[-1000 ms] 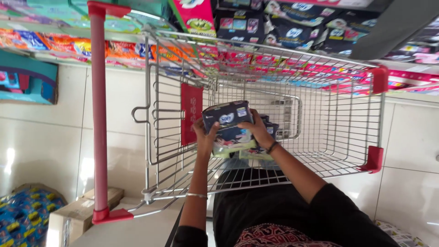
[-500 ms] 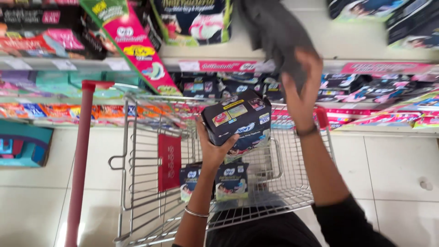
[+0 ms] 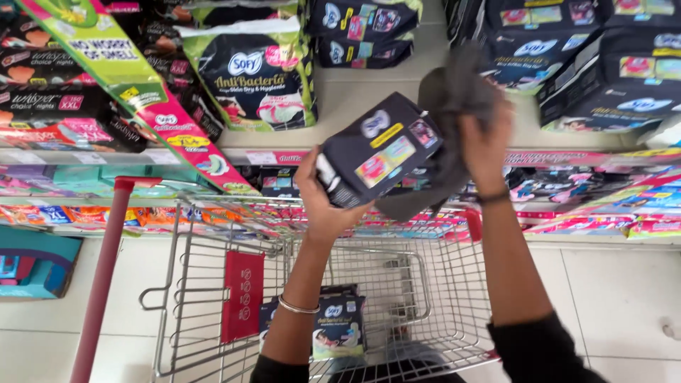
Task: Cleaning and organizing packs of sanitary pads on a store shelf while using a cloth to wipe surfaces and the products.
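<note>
My left hand (image 3: 325, 206) holds a dark packet (image 3: 376, 150) from below, raised in front of the store shelves. My right hand (image 3: 485, 138) grips a dark grey cloth (image 3: 447, 106) that hangs against the packet's right side. Both arms reach up over a wire shopping cart (image 3: 181, 298) with red trim. More dark packets (image 3: 340, 323) of the same kind lie in the cart's basket below my left arm.
Shelves ahead carry stacked dark packets (image 3: 259, 78) on the upper level and pink and orange packs (image 3: 589, 206) lower down. A green and pink slanted sign (image 3: 135, 85) hangs at the left. Pale floor tiles (image 3: 610, 298) lie around the cart.
My view has tilted up from the cart to the shelves. My left hand lifted one packet out of the cart and up, and my right hand rose with the grey cloth against it.
</note>
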